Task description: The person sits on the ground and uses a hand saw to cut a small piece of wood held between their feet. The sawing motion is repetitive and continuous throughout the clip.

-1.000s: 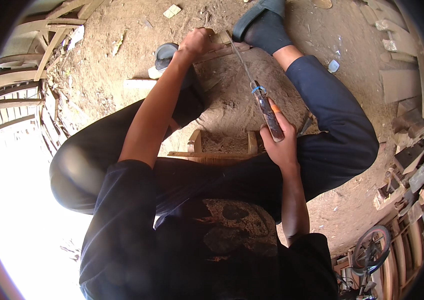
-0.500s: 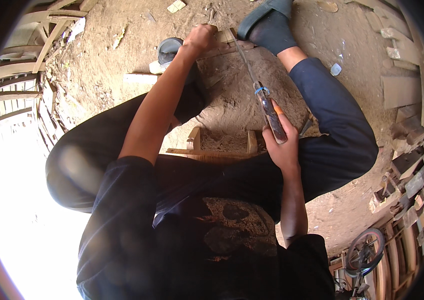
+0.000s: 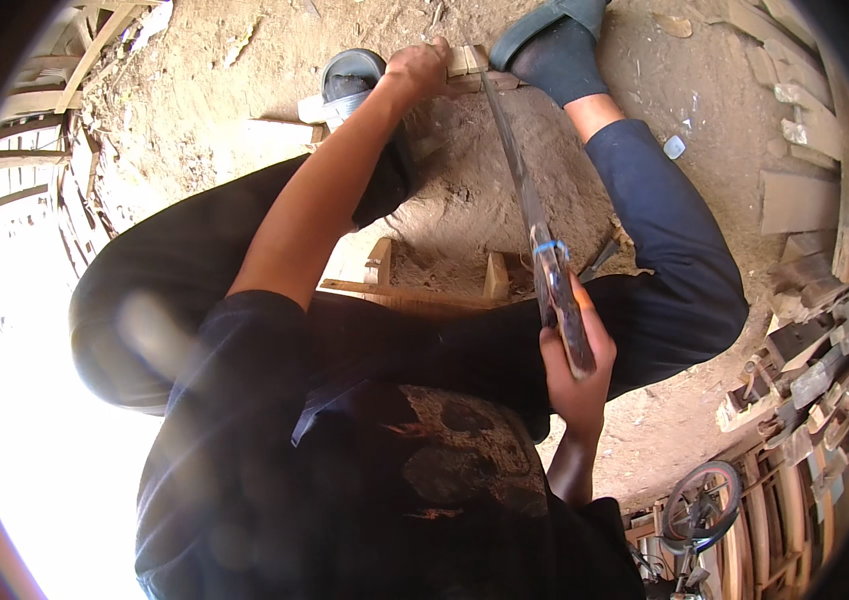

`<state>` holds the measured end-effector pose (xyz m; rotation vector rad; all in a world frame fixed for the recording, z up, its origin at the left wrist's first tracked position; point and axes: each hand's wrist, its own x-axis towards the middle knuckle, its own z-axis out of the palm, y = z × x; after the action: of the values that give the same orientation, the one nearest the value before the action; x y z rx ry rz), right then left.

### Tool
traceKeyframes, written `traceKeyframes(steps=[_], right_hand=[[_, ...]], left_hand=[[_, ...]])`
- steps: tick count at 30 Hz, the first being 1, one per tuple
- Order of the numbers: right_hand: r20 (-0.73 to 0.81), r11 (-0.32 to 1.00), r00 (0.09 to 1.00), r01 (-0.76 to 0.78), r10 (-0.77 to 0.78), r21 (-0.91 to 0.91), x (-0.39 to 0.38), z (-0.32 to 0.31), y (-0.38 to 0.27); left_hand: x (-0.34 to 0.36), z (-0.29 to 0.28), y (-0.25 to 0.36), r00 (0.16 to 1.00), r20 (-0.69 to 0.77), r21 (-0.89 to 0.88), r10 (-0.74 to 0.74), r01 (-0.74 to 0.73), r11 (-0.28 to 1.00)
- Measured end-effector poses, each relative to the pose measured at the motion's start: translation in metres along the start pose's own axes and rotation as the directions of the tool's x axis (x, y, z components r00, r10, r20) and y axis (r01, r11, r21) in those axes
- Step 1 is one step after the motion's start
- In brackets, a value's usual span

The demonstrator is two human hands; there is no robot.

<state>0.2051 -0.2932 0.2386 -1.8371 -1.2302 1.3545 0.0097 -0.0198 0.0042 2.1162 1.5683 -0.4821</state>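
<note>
My right hand (image 3: 581, 365) is wrapped round the dark, worn handle of a handsaw (image 3: 516, 165), which has a blue tie where handle meets blade. The long, narrow blade points away from me, and its far end meets a small wooden block (image 3: 466, 61). At the block's left end is my left hand (image 3: 418, 70), its fingers closed on the wood. The block lies on another flat wood piece (image 3: 489, 84) on the ground, between my two feet. Any cut in the block is too small to make out.
My right sandal (image 3: 541, 25) is against the block's right side; my left sandal (image 3: 353, 75) is near my left hand. A low wooden stool (image 3: 414, 293) is partly under my legs. Wood offcuts (image 3: 814, 350) pile up at the right, with a bicycle wheel (image 3: 701, 507) at the lower right.
My right hand has drawn the saw back toward me, so more blade shows on my side of the block. My left hand stays on the block; the whole view has shifted slightly.
</note>
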Motion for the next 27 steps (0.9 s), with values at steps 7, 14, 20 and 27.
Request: traceKeyframes(steps=[7, 14, 20, 27], right_hand=[[0.010, 0.997, 0.997, -0.080, 0.080, -0.010, -0.032, 0.000, -0.016], [0.054, 0.983, 0.989, -0.128, 0.136, -0.131, -0.043, 0.015, -0.031], [0.087, 0.983, 0.982, -0.161, 0.169, -0.086, -0.011, 0.032, -0.010], [0.013, 0.996, 0.999, 0.042, -0.042, -0.081, -0.028, 0.034, -0.001]], left_hand=[[0.004, 0.010, -0.008, 0.999, -0.050, 0.008, -0.010, 0.010, 1.000], [-0.006, 0.002, 0.000, 0.994, -0.106, -0.045, 0.018, -0.023, 0.999], [-0.005, 0.009, -0.009, 0.996, -0.083, -0.047, -0.022, 0.018, 0.999], [0.001, 0.012, -0.006, 0.992, -0.121, 0.015, -0.019, 0.021, 1.000]])
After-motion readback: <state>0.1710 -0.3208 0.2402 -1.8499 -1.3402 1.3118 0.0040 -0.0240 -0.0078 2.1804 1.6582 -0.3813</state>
